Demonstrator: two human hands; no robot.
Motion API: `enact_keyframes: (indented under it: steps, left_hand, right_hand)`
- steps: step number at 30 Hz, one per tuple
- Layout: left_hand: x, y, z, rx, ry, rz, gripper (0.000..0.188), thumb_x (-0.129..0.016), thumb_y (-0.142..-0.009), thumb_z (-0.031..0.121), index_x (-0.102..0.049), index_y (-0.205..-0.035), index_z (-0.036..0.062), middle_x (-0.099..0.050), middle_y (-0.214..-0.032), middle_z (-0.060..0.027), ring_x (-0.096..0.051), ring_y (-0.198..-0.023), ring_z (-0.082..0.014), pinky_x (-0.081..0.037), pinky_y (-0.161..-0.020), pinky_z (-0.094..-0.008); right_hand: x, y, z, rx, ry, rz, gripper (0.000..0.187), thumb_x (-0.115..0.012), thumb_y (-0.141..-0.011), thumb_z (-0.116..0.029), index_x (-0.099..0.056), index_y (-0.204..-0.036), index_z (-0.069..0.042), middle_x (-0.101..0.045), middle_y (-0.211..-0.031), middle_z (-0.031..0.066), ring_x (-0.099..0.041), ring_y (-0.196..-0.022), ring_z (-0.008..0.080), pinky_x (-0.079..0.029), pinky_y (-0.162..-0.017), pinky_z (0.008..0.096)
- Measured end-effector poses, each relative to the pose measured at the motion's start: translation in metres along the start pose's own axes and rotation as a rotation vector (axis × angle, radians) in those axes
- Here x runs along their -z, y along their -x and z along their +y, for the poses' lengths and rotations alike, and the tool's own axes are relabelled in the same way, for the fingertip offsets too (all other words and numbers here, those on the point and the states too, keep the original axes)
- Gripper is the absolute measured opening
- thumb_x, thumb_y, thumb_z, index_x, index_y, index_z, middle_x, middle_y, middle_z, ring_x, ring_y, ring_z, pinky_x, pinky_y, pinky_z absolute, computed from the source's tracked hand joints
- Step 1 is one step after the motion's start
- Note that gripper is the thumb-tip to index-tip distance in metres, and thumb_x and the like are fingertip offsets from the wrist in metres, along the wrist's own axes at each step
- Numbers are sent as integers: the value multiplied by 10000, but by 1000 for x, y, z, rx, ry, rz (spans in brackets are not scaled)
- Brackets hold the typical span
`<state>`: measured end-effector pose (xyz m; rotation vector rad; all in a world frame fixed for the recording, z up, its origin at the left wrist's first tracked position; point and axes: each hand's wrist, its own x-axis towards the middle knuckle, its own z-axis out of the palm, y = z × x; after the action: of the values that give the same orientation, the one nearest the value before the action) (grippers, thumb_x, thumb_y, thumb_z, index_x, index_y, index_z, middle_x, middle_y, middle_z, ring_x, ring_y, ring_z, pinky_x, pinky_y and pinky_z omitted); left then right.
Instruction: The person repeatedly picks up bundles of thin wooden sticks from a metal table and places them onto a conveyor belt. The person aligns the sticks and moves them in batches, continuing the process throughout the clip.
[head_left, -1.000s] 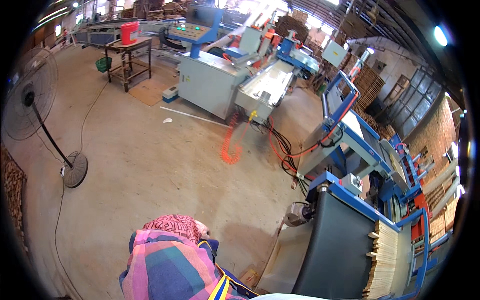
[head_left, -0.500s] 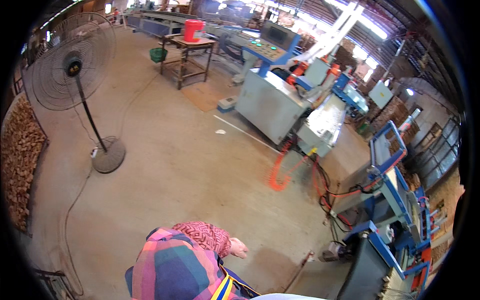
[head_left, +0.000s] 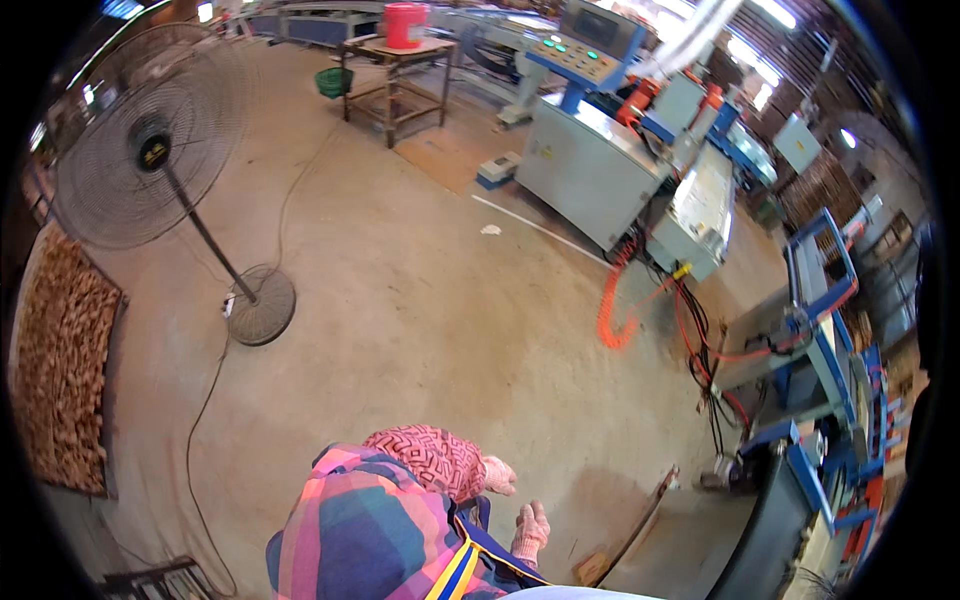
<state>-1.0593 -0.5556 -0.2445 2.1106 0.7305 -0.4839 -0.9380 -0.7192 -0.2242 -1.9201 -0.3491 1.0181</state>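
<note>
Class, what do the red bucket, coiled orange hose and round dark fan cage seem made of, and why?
Red bucket: probably plastic, smooth-looking, brightly coloured. Coiled orange hose: likely plastic, springy loops; finish unclear. Round dark fan cage: probably metal, thin wires; coating unclear.

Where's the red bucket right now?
Head view, upper edge, left of centre: the red bucket stands on the small brown table, between the green basket at left and the button panel at right.
</note>
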Motion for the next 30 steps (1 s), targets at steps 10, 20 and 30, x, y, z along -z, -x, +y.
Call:
enact_keyframes:
  steps: [10,20,30]
  left_hand:
    - [-92,35,70,-255,-530,-311,524,-483,-887,473,-612,-1260,129,-649,-1224,-156,-617,-1144,-325,-491,-949,-512]
    - [-234,121,195,-635,-574,-729,688,-513,-890,548,-488,-1429,122,-536,-1406,-156,-541,-1270,-309,-421,-1064,-377]
    - [-404,187,271,-918,-1061,-872,591,-534,-885,505,-560,-1345,134,-578,-1334,-184,-586,-1189,-333,-450,-1012,-395]
  right_hand:
    - [120,205,229,-77,1073,200,266,-625,-791,-105,-671,-1053,-105,-661,-1146,181,-654,-934,363,-528,-807,444]
    - [-6,460,369,-769,179,670,438,-517,-910,-336,-591,-1312,-179,-570,-1375,96,-536,-1260,306,-450,-1027,398]
    - [-96,596,379,-1231,-718,941,664,-579,-838,-502,-526,-1401,-154,-532,-1421,122,-504,-1306,342,-399,-1084,419]
